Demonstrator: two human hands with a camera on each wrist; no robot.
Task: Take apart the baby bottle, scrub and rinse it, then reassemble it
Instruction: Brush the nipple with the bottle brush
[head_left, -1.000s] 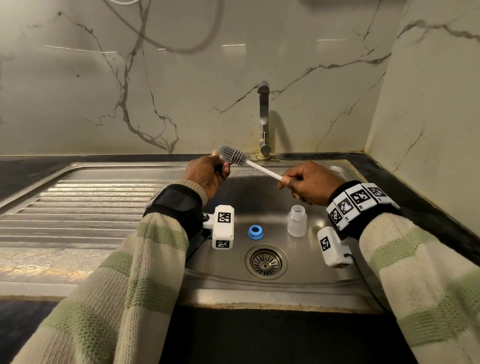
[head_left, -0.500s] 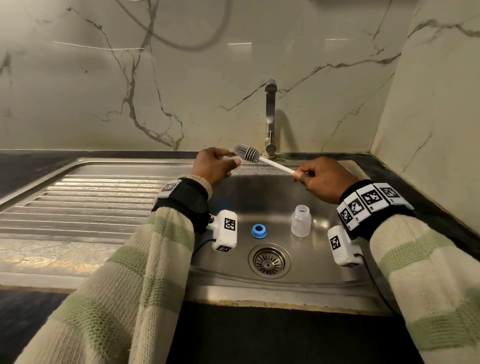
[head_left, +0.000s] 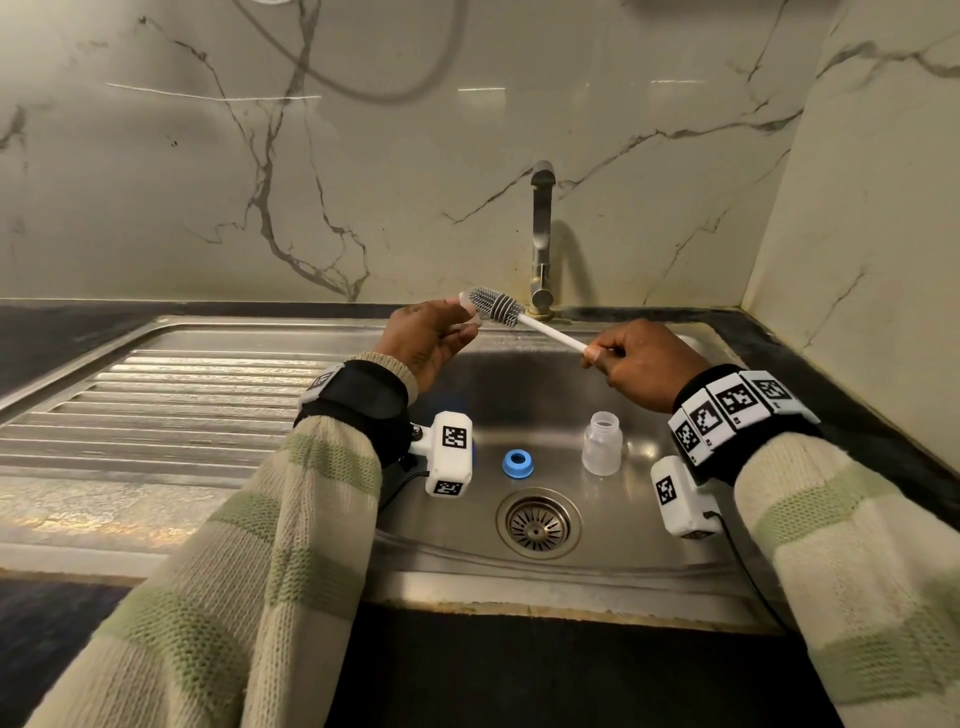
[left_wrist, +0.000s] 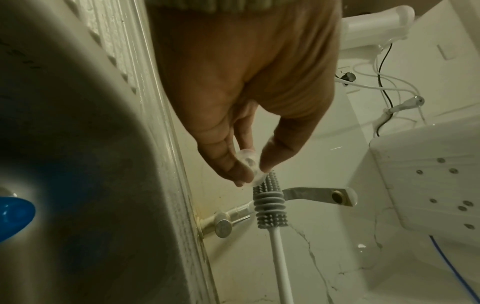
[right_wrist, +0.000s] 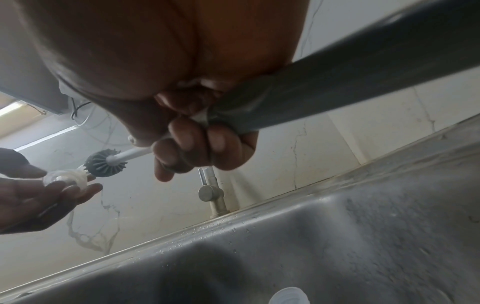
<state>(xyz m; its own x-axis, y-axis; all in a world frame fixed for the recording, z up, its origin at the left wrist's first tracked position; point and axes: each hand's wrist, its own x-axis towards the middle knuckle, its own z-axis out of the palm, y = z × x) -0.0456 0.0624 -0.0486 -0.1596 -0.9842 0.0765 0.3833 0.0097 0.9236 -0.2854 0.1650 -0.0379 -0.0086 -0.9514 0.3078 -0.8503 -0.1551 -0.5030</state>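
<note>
Above the back of the sink, my left hand (head_left: 431, 338) pinches the clear silicone teat (left_wrist: 250, 167) between thumb and fingers. My right hand (head_left: 639, 361) grips the white handle of a bottle brush (head_left: 496, 306). Its grey bristled head touches the teat (right_wrist: 64, 178). The clear bottle body (head_left: 602, 443) stands upright and uncapped on the sink floor. To its left lies the blue screw ring (head_left: 517, 464), apart from the bottle. Both wrists hover above the basin.
The steel sink (head_left: 649, 540) has a drain (head_left: 537, 524) at the front centre and a tap (head_left: 542, 239) at the back rim. A ribbed drainboard (head_left: 156, 405) extends left. Marble walls close the back and right.
Both hands with the brush and teat have drifted slightly right and back toward the tap. The brush head stays against the teat. Bottle and ring have not moved.
</note>
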